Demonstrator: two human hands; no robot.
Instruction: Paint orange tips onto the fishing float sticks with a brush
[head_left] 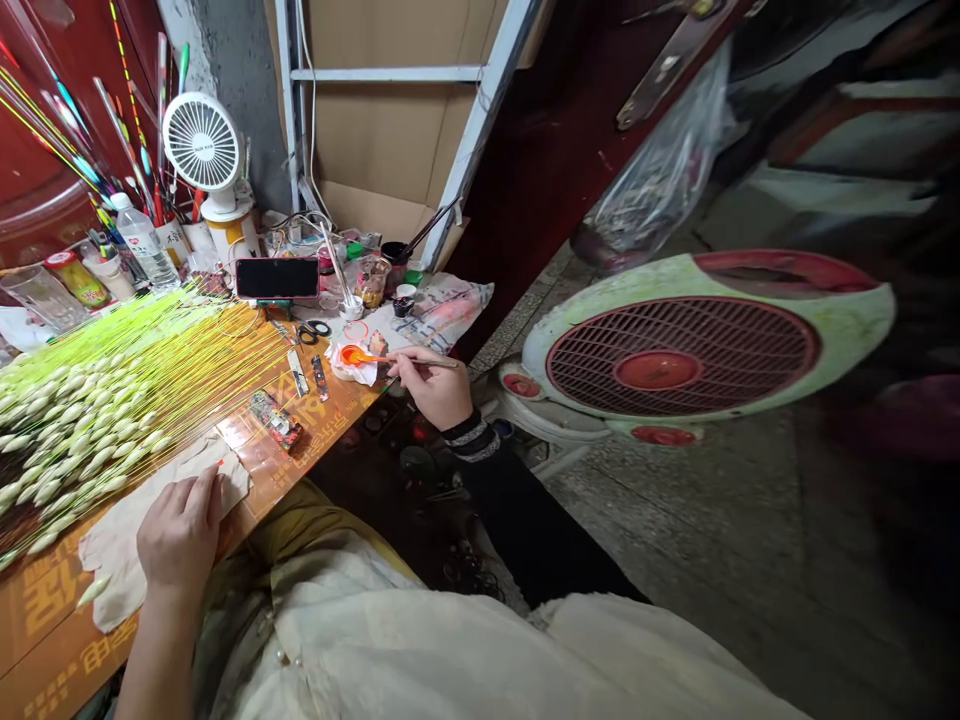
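Observation:
My right hand (435, 387) is closed round the handle of a slim paintbrush (442, 363). The brush's head is at a small cup of orange paint (351, 354), which sits on crumpled white tissue (360, 373) at the table's edge. Over a beige cloth (124, 545), my left hand (180, 515) pinches a thin fishing float; its pale body (94, 590) shows below the hand and an orange tip above the fingers. Several similar pale-bodied floats (75, 420) with yellow-green stems lie in rows beyond the cloth.
A paint-smeared box (276, 420), scissors (313, 330) and a phone (277, 278) are on the orange table (56, 640). Behind stand a small white fan (202, 142), a water bottle (146, 245) and paint jars (373, 280). A large floor fan (660, 370) is right of my right hand.

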